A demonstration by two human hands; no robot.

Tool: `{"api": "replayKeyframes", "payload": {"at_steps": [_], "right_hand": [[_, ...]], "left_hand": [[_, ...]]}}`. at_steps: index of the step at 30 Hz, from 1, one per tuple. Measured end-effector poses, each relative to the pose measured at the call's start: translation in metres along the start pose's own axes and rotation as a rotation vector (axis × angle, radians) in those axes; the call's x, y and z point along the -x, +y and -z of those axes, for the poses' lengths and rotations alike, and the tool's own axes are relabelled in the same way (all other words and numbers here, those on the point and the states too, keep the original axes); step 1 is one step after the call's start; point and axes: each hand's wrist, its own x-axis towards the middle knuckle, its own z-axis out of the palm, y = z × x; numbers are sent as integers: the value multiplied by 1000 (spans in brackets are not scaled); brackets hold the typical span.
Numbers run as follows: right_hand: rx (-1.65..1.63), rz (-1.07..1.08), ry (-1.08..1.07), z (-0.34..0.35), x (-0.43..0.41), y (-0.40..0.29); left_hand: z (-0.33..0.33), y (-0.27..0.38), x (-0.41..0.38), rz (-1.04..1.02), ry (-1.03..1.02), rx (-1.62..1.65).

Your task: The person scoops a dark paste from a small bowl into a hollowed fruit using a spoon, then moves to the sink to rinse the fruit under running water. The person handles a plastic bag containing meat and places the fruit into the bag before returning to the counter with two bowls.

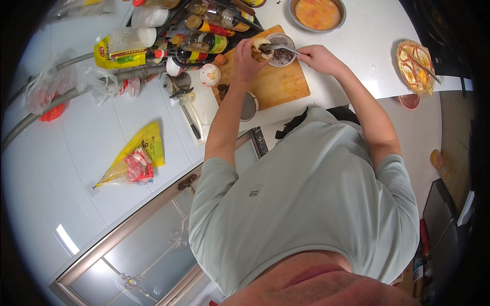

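Note:
My left hand (245, 63) holds a pale, hollowed piece of food (262, 51) with dark filling inside, possibly a bun. The handle of a metal spoon (285, 48) is gripped in my right hand (318, 60). Its tip is at the opening of the food, above the near side of a white bowl. That bowl (291, 40) contains a dark, crumbly mixture and stands at the far edge of a wooden cutting board (285, 86). Below my left wrist, a round grey dish (249, 107) is partly hidden by my forearm.
Sauce bottles (208, 42) crowd the rack at the left. Beyond the board, a metal pan (293, 17) holds an orange-yellow mixture. Chopsticks (417, 63) lie across a plate of food at the right counter edge. A lidded jar (210, 75) stands left of the board.

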Motion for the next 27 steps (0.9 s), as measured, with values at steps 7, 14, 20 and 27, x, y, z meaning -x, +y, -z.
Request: {"api": "replayKeyframes", "payload": {"at_steps": [7, 14, 20, 27], "right_hand": [[585, 159, 198, -29, 3, -39], [803, 171, 217, -40, 0, -59], [827, 300, 319, -40, 1, -50], [507, 246, 202, -34, -28, -17]], "left_hand": [[-11, 4, -3, -27, 91, -5], [-7, 13, -10, -139, 89, -87], [0, 16, -13, -160, 92, -99], [-3, 11, -9, -212, -16, -85]]}}
